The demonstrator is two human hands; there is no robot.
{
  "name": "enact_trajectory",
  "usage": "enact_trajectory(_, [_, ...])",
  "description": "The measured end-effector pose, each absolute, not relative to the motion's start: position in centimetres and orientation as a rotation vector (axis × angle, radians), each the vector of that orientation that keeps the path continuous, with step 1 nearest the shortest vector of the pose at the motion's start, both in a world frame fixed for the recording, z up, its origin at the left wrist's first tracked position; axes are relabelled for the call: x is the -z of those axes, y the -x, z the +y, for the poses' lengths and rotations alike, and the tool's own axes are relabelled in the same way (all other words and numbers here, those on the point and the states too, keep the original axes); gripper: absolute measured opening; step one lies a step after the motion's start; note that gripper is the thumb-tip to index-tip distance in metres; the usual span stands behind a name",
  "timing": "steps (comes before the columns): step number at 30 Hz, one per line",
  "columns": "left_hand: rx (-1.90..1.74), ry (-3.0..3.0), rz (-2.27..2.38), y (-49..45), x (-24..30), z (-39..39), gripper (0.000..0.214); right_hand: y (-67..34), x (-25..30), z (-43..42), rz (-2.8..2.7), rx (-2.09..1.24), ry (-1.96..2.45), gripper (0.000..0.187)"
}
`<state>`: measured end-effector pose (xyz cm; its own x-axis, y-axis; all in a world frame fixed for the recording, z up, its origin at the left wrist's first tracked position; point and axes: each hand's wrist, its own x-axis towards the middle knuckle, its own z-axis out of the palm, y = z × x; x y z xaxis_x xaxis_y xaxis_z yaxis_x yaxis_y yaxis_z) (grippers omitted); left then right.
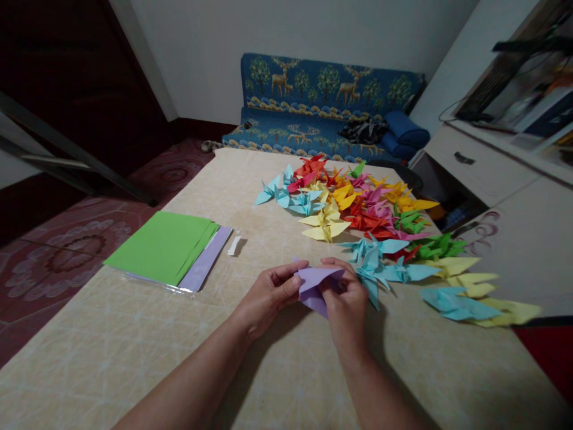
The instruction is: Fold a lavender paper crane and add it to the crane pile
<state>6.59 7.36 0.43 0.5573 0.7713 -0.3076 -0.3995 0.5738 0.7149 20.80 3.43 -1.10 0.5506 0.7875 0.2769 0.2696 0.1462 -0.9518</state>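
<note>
A partly folded sheet of purple origami paper (314,288) is held up between my two hands, just above the table. My left hand (278,289) pinches its left edge, thumb on the near face. At the other side, my right hand (347,294) grips the paper, with fingers reaching into the fold. Some of the right fingertips are hidden by the paper. Right beside that hand lie light blue paper cranes (369,266), part of a large group with yellow cranes (326,224), red cranes (369,222) and green cranes (441,246).
To the left lies a stack of green paper squares (161,245) over purple sheets (208,257) on clear plastic. A small white scrap (234,245) sits near it. Past the table's (134,346) far edge stands a blue patterned sofa (304,119); a white cabinet (514,227) borders the right.
</note>
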Motion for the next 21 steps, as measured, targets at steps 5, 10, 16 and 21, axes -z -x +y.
enact_trajectory(5, [-0.767,-0.609,0.733,-6.86,-0.32,7.30,0.049,-20.35,0.41,3.41,-1.047,-0.485,1.415,0.012])
enact_trajectory(10, [-0.758,-0.612,0.679,-6.57,-0.34,7.29,0.053,-20.28,0.18,3.62,-1.062,-0.495,1.407,0.005])
enact_trajectory(16, [-0.742,-0.620,0.668,-6.52,-0.14,7.37,0.056,-20.44,0.25,3.54,-1.044,-0.539,1.393,0.007])
enact_trajectory(21, [-0.758,-0.607,0.701,-6.72,-0.04,7.27,0.050,-20.29,0.13,3.54,-1.056,-0.544,1.383,0.007])
